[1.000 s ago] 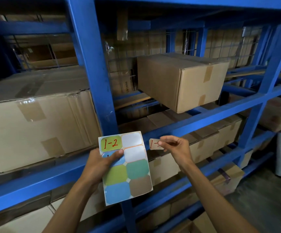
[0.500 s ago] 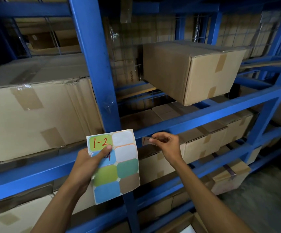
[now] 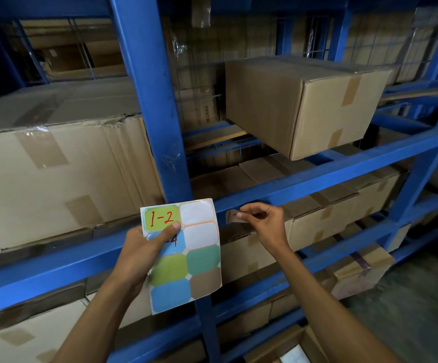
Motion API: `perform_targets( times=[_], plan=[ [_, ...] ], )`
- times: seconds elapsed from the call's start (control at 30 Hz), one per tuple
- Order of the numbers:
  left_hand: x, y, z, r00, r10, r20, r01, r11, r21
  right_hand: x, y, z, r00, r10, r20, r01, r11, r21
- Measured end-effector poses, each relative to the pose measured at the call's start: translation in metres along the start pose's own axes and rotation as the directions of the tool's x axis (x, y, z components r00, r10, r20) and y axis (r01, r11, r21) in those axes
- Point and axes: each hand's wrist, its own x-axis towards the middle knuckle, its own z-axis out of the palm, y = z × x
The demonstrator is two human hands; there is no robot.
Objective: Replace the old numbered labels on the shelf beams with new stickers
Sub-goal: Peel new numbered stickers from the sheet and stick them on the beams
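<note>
Sticker sheet in my left, brown label in my right.

My left hand [image 3: 144, 254] grips the sticker sheet [image 3: 186, 254]; my right hand [image 3: 266, 226] pinches a brown label [image 3: 233, 216] just under the blue shelf beam [image 3: 325, 176]; a cardboard box [image 3: 299, 100] sits beyond.

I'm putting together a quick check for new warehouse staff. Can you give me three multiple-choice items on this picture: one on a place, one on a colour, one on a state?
1. Where is the right hand holding the small label?
A. At the blue beam
B. On top of the box
C. Down by the floor

2. What colour is the sticker marked 1-2 on the sticker sheet?
A. Brown
B. Green
C. White

3. How is the sheet held?
A. Lying on a shelf
B. Stuck to the post
C. Gripped in the left hand

Answers: 1 A, the label is pinched just under the beam; 2 B, red writing on a green patch; 3 C, the thumb presses on its face.
</note>
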Motion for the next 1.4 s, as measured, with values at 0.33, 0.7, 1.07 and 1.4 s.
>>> perform_targets(
  times=[0.33, 0.7, 1.07, 1.4],
  plan=[
    [0.0, 0.003, 0.004, 1.0, -0.013, -0.009, 0.013, 1.0, 0.018, 0.002, 0.001, 0.002, 1.0, -0.003, -0.031, 0.003, 1.0, -0.019],
    [0.004, 0.005, 0.007, 0.999, -0.03, 0.017, 0.03, 1.0, 0.006, -0.002, 0.002, 0.007, 0.995, -0.061, -0.075, 0.054, 0.994, -0.09],
    [0.009, 0.004, 0.01, 0.998, -0.028, 0.049, 0.028, 1.0, 0.005, -0.005, -0.001, 0.014, 0.971, -0.092, -0.223, 0.047, 0.979, -0.201],
    [0.014, 0.005, 0.01, 0.997, -0.029, 0.074, 0.027, 0.999, 0.031, 0.005, 0.0, 0.0, 0.967, -0.042, -0.252, -0.01, 0.98, -0.2]
  ],
)
